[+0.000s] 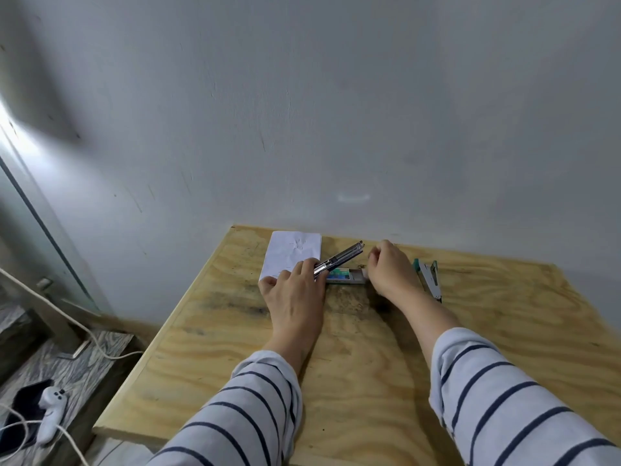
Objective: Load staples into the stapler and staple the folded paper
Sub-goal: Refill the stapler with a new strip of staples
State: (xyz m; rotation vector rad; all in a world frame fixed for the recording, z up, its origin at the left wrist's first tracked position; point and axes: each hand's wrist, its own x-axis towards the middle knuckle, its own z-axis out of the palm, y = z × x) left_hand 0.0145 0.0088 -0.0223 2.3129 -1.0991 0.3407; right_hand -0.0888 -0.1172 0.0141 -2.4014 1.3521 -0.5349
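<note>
A silver stapler [339,260] is tilted up to the right, its rear end gripped by my left hand [295,290], which rests on the plywood table [353,348]. Just under it lies a small green and white staple box [346,276]. My right hand [389,267] has its fingers curled and pinched on the box's right end, where a white bit sticks out. The folded white paper [292,253] lies flat behind my left hand, near the wall. Whether staples are in the stapler is hidden.
A second stapler, teal and white [430,279], lies to the right of my right wrist. The grey wall stands just behind the table's far edge. Left of the table, lower down, a white game controller [50,412] and cables lie on a patterned surface.
</note>
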